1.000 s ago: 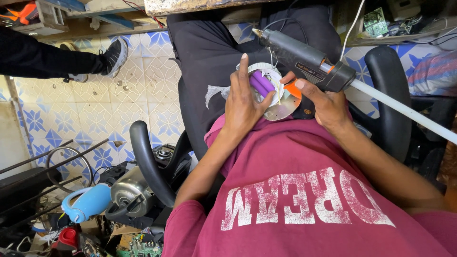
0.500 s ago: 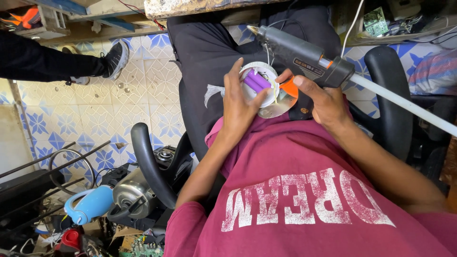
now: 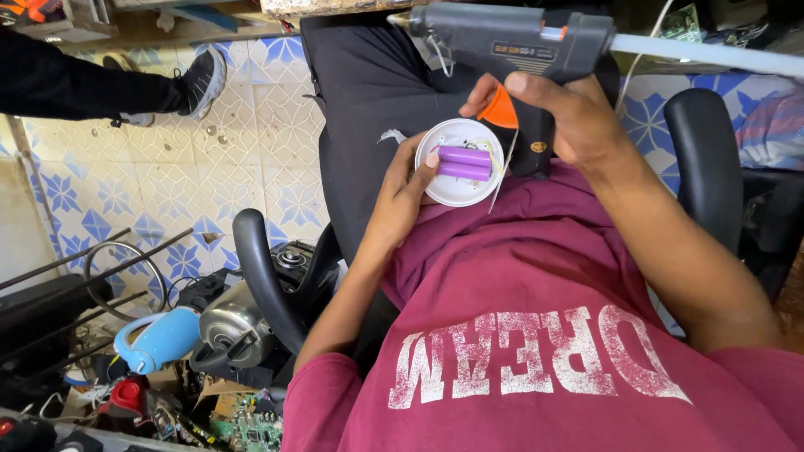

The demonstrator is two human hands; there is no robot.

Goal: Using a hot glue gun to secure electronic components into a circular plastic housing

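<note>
Two purple cylindrical cells [image 3: 463,162] lie side by side inside a round white housing [image 3: 460,191], and that housing sits in my left hand [image 3: 402,194] over my lap. My left fingers [image 3: 430,159] curl around the housing's left rim, the thumb tip pressing against the end of the cells, so this hand is holding the housing with the cells cradled just beside the thumb.

My right hand [image 3: 578,121] grips a dark grey glue gun [image 3: 511,42] by its handle, fingers wrapped tight, the index finger lying on the orange trigger [image 3: 501,109]. The gun sits just above and to the right of the housing, its nozzle pointing left, well clear of the cells. A pale glue stick [image 3: 712,54] juts from the back of the gun toward the right edge of the view. A thin strand of glue [image 3: 502,172] hangs down past the housing's right rim.

I see my maroon shirt [image 3: 536,335] below and the black chair armrest [image 3: 712,159] at right. Another person's black shoe [image 3: 201,79] rests on the blue-patterned tiled floor [image 3: 251,167] at upper left. A light blue kettle [image 3: 159,339] lies among clutter at lower left.
</note>
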